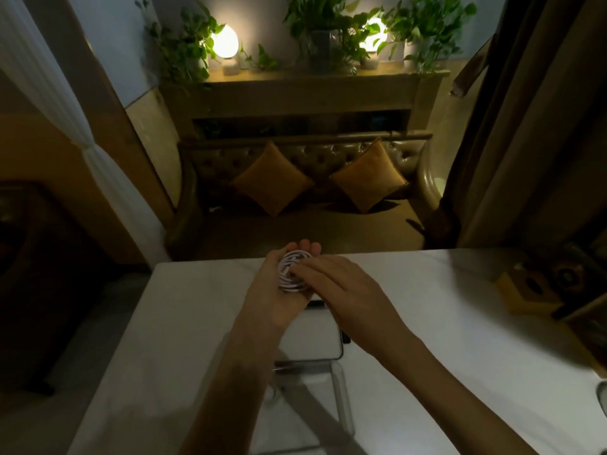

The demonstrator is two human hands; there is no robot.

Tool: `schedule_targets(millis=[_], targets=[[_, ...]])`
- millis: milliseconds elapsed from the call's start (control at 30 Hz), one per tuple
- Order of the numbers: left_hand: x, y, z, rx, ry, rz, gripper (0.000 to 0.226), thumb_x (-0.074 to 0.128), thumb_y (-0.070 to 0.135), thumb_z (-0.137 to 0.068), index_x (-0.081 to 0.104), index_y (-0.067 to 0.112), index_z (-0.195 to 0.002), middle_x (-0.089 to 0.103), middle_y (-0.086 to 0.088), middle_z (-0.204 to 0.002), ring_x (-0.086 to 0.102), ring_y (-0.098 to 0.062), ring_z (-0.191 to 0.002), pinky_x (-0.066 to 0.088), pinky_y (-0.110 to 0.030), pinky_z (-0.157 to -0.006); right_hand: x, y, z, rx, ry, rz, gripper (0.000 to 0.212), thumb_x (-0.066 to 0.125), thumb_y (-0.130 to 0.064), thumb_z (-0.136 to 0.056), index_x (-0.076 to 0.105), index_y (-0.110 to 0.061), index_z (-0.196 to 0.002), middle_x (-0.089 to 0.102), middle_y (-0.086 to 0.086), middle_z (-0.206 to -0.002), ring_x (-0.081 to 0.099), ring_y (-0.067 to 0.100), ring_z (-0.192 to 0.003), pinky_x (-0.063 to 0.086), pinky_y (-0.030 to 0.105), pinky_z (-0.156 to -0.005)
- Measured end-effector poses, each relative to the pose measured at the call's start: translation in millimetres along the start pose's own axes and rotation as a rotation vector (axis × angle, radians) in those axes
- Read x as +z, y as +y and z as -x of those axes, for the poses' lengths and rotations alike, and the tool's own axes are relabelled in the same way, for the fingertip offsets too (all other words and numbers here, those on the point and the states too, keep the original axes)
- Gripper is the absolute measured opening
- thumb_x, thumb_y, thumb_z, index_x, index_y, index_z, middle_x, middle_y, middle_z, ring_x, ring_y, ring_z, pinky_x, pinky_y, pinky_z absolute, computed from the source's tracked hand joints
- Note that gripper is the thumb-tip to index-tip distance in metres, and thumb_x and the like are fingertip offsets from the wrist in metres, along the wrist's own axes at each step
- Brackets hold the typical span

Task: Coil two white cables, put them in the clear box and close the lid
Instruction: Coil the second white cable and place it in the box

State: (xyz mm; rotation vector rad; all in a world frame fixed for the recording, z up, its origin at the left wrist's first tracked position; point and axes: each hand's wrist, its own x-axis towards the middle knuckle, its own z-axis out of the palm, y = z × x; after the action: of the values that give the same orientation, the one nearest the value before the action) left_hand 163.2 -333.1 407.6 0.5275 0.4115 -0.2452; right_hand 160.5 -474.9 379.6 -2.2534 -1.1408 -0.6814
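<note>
Left fingertips [305, 246] curl up round the far edge of the coiled white cable [294, 272], cupping it in the palm. Right fingers [312, 267] lie nearly straight across the coil's top and press on it, gripping nothing. Whether they also tuck in a loose end cannot be told.

The left hand [276, 290] and right hand [348, 290] meet in the air just beyond the clear box [341, 399], above its far side. The lid [312, 336] appears to stand open at the box's far edge, directly beneath the hands. The box rests on the white table [460, 323]. A second cable is not plainly visible, and the box's contents are too dim to read.

Step in hand, as judged: finishing and securing one coil, with boxing not yet done. The next move calls for lowering the coil toward the viewer, over the raised lid and into the box. Finger pressure must hold until then, or the loops may spring apart.
</note>
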Motion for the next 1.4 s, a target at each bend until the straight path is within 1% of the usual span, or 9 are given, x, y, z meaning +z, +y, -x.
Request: schedule_targets(millis=[133,233,400,600,700,833,1000,1267,1400], targets=[[-31.0,4.6,-10.9,-0.281,0.058,-0.006,0.025,0.043,0.022,-0.096,0.054,0.016,-0.119,0.068,-0.006,-0.101,0.067,-0.017,-0.088,0.056,-0.033,-0.079,11.5,3.6,14.2,-0.035,-0.177,0.154,0.053,0.064,-0.011,-0.086,0.047,-0.018,-0.135,0.048,0.003,-0.142,0.046,0.018,-0.127,0.037,0.027,-0.106],[-47.1,3.8,-15.6,-0.326,0.136,-0.034,0.035,0.036,0.031,-0.097,0.057,0.012,-0.117,0.068,-0.009,-0.104,0.068,-0.025,-0.09,0.05,-0.037,-0.078,23.8,5.4,19.5,-0.075,-0.138,0.144,0.036,0.052,-0.019,-0.09,0.058,-0.014,-0.125,0.061,0.006,-0.128,0.058,0.019,-0.11,0.048,0.027,-0.093],[-62.1,0.8,-17.7,-0.333,0.229,-0.088,0.034,0.038,0.043,-0.096,0.058,0.017,-0.107,0.067,-0.008,-0.101,0.061,-0.024,-0.088,0.045,-0.041,-0.077,53.1,5.4,30.9,0.043,-0.151,0.023,0.033,0.06,-0.021,-0.086,0.056,-0.013,-0.118,0.065,0.01,-0.114,0.058,0.022,-0.099,0.055,0.03,-0.075],[-113.5,-6.6,-27.2,-0.235,0.306,-0.193,0.051,0.037,0.053,-0.094,0.061,0.012,-0.113,0.063,-0.02,-0.121,0.058,-0.037,-0.113,0.044,-0.051,-0.099,80.3,-18.1,30.9,0.63,-0.245,-0.679,0.025,0.064,-0.019,-0.087,0.061,-0.019,-0.111,0.066,-0.005,-0.103,0.062,0.008,-0.089,0.052,0.02,-0.081],[-141.5,-13.0,-25.2,-0.162,0.283,-0.279,0.054,0.036,0.055,-0.094,0.06,0.013,-0.118,0.064,-0.019,-0.119,0.06,-0.034,-0.111,0.047,-0.049,-0.096,94.6,-16.6,34.3,0.985,-0.313,-0.896,0.018,0.066,-0.014,-0.085,0.064,-0.014,-0.103,0.07,0.005,-0.093,0.067,0.019,-0.084,0.057,0.024,-0.075],[-175.8,-20.1,-16.6,0.078,0.23,-0.773,0.032,0.047,0.033,-0.095,0.062,0.017,-0.118,0.066,-0.011,-0.114,0.066,-0.021,-0.099,0.056,-0.029,-0.083,113.5,-20.6,46.4,1.318,-0.386,-1.213,0.023,0.063,-0.015,-0.087,0.065,-0.008,-0.109,0.072,0.013,-0.102,0.07,0.019,-0.094,0.056,0.021,-0.076],[-191.7,-19.2,-9.7,0.238,0.287,-0.981,0.017,0.055,0.01,-0.092,0.066,0.005,-0.104,0.068,-0.008,-0.098,0.067,-0.004,-0.08,0.053,-0.012,-0.068,134.1,-29.2,49.7,1.353,-0.423,-1.241,0.025,0.063,-0.017,-0.087,0.066,-0.009,-0.11,0.073,0.012,-0.101,0.069,0.02,-0.096,0.056,0.022,-0.079],[-198.7,0.0,-17.3,0.242,0.262,-0.981,0.01,0.064,0.011,-0.086,0.064,0.011,-0.096,0.069,-0.008,-0.088,0.067,-0.012,-0.076,0.053,-0.019,-0.065,145.6,-29.5,39.3,1.243,-0.431,-1.108,0.02,0.063,-0.011,-0.087,0.067,-0.009,-0.107,0.07,0.021,-0.099,0.069,0.024,-0.091,0.056,0.019,-0.073],[-196.4,-1.3,-18.5,0.183,0.247,-0.842,0.019,0.06,0.017,-0.089,0.059,0.011,-0.106,0.068,-0.02,-0.1,0.068,-0.026,-0.083,0.057,-0.034,-0.072,139.6,-24.7,34.0,1.153,-0.435,-1.058,0.022,0.062,-0.007,-0.086,0.066,-0.015,-0.106,0.07,0.02,-0.095,0.07,0.014,-0.084,0.053,0.013,-0.069]])
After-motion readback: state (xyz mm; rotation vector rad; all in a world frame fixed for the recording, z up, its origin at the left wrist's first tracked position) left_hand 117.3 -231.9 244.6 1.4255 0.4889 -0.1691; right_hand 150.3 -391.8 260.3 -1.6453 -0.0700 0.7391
